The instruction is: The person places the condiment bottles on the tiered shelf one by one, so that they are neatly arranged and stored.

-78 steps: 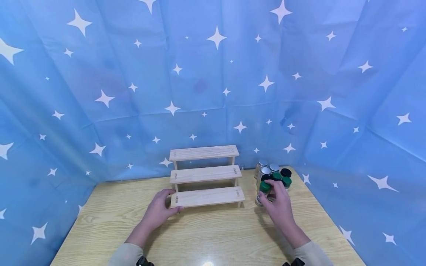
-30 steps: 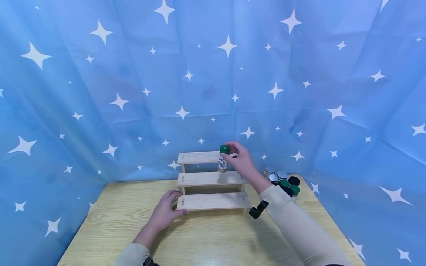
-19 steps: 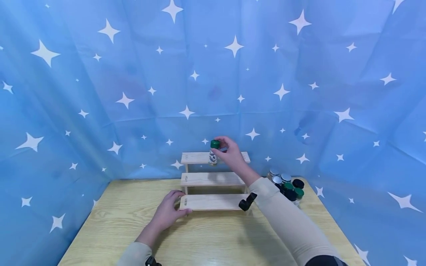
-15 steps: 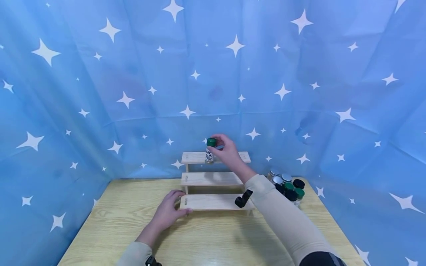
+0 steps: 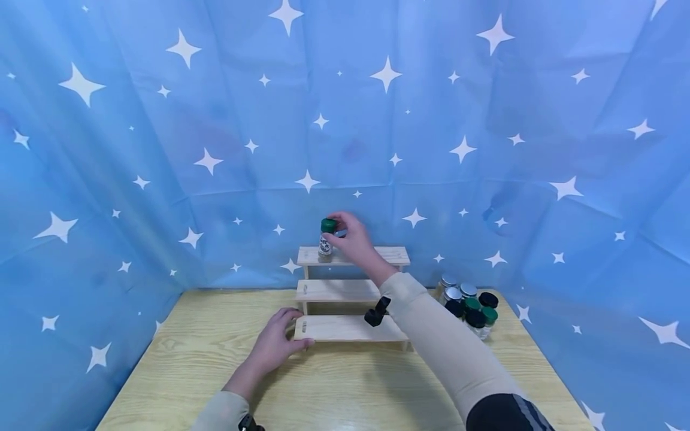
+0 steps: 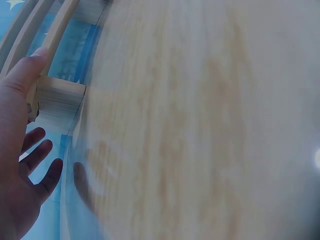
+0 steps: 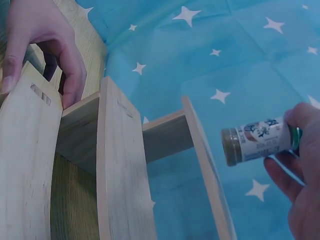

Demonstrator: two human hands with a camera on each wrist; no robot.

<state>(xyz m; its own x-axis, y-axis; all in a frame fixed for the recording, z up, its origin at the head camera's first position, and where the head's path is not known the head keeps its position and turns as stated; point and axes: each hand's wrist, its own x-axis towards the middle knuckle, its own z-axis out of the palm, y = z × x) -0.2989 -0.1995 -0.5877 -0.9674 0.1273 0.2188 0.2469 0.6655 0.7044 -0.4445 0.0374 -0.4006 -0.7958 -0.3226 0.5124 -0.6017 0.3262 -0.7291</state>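
Note:
My right hand pinches a spice jar with a green cap and a printed white label between thumb and fingers. The jar is over the left part of the top step of a three-tier wooden shelf rack. In the right wrist view, a gap separates the base of the jar from the top board. My left hand holds the left end of the rack's bottom step, thumb at the front edge and a finger at the back edge. Its remaining fingers extend loosely beside the rack in the left wrist view.
Several more spice jars with silver, black and green lids stand clustered on the wooden table, right of the rack. A blue star-patterned curtain hangs close behind the rack and along both sides.
My right hand took the green-capped jar from the cluster, lifted it and carried it left to above the top step. My left hand has stayed on the rack's bottom step.

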